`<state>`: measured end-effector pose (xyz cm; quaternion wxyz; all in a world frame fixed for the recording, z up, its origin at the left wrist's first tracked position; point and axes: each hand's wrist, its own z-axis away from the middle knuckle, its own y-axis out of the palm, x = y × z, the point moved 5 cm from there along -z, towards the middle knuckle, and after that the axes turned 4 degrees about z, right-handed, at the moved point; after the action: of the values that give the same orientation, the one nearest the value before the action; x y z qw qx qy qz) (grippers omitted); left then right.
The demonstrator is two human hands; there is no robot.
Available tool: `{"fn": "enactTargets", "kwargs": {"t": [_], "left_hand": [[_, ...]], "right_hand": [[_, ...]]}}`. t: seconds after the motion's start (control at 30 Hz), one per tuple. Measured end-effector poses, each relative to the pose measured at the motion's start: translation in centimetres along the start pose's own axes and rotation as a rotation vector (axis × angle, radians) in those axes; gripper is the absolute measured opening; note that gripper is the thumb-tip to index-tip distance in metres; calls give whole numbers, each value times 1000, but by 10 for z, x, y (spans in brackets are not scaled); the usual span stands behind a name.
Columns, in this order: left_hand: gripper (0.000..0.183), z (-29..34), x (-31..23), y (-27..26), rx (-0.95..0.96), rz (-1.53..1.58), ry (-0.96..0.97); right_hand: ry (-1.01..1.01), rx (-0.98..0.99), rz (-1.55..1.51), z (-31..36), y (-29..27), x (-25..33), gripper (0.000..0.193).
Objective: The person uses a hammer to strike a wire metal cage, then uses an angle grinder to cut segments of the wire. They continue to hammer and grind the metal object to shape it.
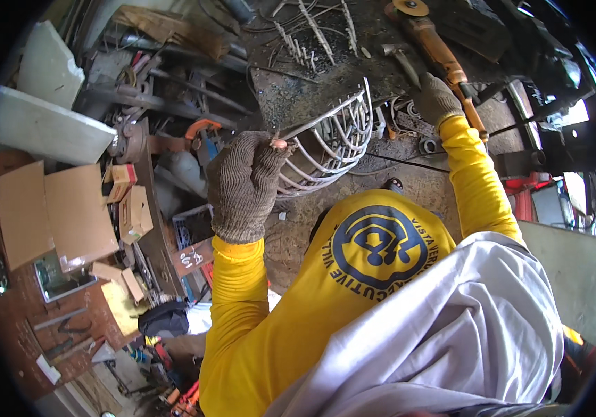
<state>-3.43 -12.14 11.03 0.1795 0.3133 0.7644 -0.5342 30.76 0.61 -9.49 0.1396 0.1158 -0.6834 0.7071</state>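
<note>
My left hand (246, 184), in a brown knit glove, is closed around one end of a curved, pale metal grille (330, 115). This grille has several bent bars joined like an open basket, and its far end rests at the near edge of the dark workbench (287, 89). My right hand (438, 101), gloved the same way, is closed on the handle of a hammer (402, 61). The hammer's head points away to the left, above the bench. Just right of it lies an orange angle grinder (440, 52) with a disc at its far end.
Rusty metal rods with rough coating (315, 31) lie at the back of the bench. To the left are a bench vise (130, 135), pale boards (51, 125) and opened cardboard (79, 208). A dark cable (409, 161) crosses near the bench's front, beside loose metal parts (428, 146).
</note>
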Motion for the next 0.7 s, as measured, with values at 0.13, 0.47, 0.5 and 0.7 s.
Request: {"fn": "enactTargets", "kwargs": {"t": [0.13, 0.47, 0.5, 0.7], "left_hand": [[33, 4, 5, -5, 38, -14, 46], [26, 23, 36, 18, 188, 270, 81], [28, 24, 36, 22, 226, 260, 66], [30, 23, 25, 44, 295, 162, 87]], "right_hand": [[125, 21, -597, 74, -46, 46, 36], [-96, -388, -1140, 246, -56, 132, 40], [-128, -414, -1027, 250, -54, 137, 38], [-43, -179, -481, 254, -54, 155, 47]]}}
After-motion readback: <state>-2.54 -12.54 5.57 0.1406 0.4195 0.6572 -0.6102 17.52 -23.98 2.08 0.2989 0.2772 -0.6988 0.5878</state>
